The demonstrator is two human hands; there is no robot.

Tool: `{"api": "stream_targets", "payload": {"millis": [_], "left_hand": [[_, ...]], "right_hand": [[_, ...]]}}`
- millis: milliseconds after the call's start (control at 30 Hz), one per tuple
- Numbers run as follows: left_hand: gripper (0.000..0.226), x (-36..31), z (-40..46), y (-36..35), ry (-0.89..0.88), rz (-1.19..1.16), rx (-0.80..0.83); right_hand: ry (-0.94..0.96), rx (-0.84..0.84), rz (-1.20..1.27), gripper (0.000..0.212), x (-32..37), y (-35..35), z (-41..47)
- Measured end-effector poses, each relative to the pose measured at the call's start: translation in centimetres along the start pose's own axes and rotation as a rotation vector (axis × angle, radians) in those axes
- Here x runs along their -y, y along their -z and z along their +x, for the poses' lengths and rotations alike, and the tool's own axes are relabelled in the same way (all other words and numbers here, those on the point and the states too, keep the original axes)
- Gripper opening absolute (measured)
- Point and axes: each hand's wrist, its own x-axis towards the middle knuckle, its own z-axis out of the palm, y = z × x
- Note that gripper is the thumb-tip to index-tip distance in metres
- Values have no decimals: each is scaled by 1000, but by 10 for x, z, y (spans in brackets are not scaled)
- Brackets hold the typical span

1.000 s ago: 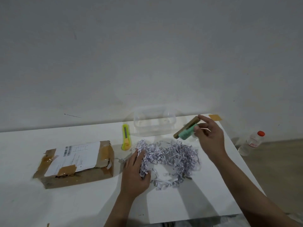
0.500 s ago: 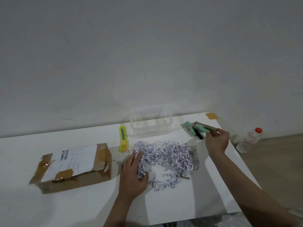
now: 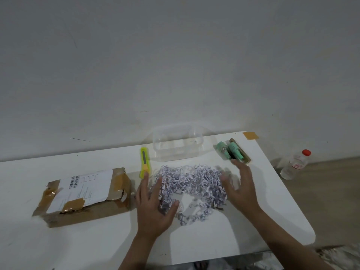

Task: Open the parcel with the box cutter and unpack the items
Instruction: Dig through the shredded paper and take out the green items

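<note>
1. Both our hands lie spread and flat, holding nothing: left grip (image 3: 153, 203) on the near-left edge of the shredded paper (image 3: 191, 181), right grip (image 3: 238, 187) at its right edge, likely to feel for hidden items.
2. Beyond the right grip rest the green items (image 3: 232, 151), parked clear of the filler.
3. Left of the left grip lies the opened parcel (image 3: 85, 193); the box cutter (image 3: 144, 162) sits just past its fingertips, out of our way on the surface (image 3: 272, 201).

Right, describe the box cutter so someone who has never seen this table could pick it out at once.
Start at the white table and find the clear plastic container at its far edge, against the wall. Just left of that container lies the slim yellow-green box cutter, between it and the taped brown cardboard parcel. It is the only bright yellow-green thing there, with an orange slider and a dark strip along its top.
</note>
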Motion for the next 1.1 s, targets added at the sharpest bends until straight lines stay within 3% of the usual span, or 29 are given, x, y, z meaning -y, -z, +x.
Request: {"api": "stream_targets", "payload": {"millis": [67, 167, 300, 500, 633, 733, 867, 967, 1100], "left_hand": [[87, 1, 3, -4, 189, 14, 27], [101, 3, 9, -13, 365, -20, 141], [104, -4, 17, -24, 397, -6, 263], [64, -26, 13, -38, 345, -228, 281], [57, -36, 8, -23, 296, -264, 175], [57, -40, 4, -9, 280, -168, 69], [67, -28, 4, 0, 279, -40, -33], [77, -14, 9, -2, 285, -26, 10], [79, -6, 20, -14, 354, -179, 232]], "right_hand": [[69, 182, -50, 80, -3, -5, -7], [53, 279, -150, 89, -6, -18, -6], [47, 353, -250, 93, 2, -33, 1], [98, 485, -184, 80, 12, -51, -13], [154, 384, -87, 70, 16, -44, -15], [208, 268, -76, 73, 18, -32, -3], [205, 249, -68, 74, 15, -25, 23], [138, 400, -73, 83, 12, -33, 40], [36, 653, -72, 88, 14, -51, 50]]}}
